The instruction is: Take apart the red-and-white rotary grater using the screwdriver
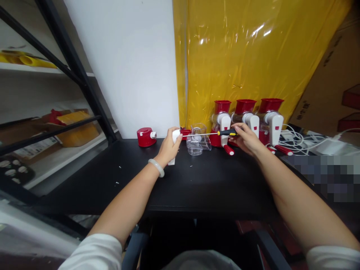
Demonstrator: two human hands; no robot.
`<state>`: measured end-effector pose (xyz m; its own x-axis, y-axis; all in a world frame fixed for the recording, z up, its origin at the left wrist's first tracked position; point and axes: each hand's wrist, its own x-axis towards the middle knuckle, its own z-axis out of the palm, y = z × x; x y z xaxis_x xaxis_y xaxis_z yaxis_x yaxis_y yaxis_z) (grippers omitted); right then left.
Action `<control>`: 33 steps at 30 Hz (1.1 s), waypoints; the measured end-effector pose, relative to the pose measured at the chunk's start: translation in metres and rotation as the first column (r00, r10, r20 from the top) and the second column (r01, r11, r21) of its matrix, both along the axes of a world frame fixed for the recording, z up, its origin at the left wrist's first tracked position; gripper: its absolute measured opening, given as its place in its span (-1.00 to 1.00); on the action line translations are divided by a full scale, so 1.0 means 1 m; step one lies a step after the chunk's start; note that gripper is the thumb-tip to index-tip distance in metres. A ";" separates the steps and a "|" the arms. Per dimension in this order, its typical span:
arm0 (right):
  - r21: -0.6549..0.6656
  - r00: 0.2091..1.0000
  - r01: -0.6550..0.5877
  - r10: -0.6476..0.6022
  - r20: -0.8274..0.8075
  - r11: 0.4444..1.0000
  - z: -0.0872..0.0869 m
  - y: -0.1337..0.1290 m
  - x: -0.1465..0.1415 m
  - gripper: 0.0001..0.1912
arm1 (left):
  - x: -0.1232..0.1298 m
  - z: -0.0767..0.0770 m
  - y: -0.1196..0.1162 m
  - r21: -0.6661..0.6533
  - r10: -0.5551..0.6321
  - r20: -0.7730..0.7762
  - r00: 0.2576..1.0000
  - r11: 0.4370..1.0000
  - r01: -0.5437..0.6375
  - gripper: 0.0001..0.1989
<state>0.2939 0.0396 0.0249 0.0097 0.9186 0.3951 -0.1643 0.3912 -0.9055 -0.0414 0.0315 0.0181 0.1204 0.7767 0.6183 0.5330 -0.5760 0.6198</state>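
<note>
My left hand (168,145), with a pale bangle at the wrist, is closed around a white crank handle (176,135); the fingers cover much of it. A red piece (185,132) shows just right of the white part; whether they are joined I cannot tell. In my right hand (245,137) is a black and yellow screwdriver (227,132), its metal shaft pointing left toward the crank handle. Where exactly the tip sits is unclear. Behind the shaft a clear plastic housing (196,146) stands on the black table (191,187).
A red base (146,138) with a white knob stands left at the back. Several assembled red and white rotary graters (246,108) stand in a row at the right. White cables (298,138) lie beyond them. A black-framed shelf (92,93) borders the left side.
</note>
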 end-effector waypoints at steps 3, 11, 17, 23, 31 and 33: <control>-0.027 0.998 -0.036 0.035 -0.042 0.999 0.002 -0.003 0.000 -0.53 | 0.000 0.000 0.000 -0.003 -0.005 0.001 1.000 1.000 0.005 -0.59; -0.024 0.990 -0.120 0.117 -0.083 0.993 0.007 -0.015 0.001 -0.54 | 0.001 0.002 -0.003 0.004 0.001 -0.012 1.000 1.000 -0.001 -0.59; 0.012 0.991 -0.088 0.089 -0.101 0.996 0.008 -0.009 0.004 -0.64 | 0.002 0.001 -0.004 0.028 0.002 -0.057 0.998 1.000 0.000 -0.58; -0.003 0.991 0.123 -0.122 0.061 0.992 -0.005 0.009 0.005 -0.49 | 0.000 0.000 0.000 0.007 0.008 -0.031 0.999 1.000 -0.008 -0.57; -0.017 0.998 0.034 -0.034 -0.054 0.999 -0.001 0.002 0.001 -0.57 | 0.001 0.000 0.000 0.022 0.004 -0.024 1.000 1.000 -0.004 -0.57; -0.045 0.996 -0.009 0.005 -0.090 0.999 0.001 0.000 0.001 -0.57 | 0.001 0.000 -0.001 0.040 0.003 -0.022 1.000 0.999 -0.002 -0.58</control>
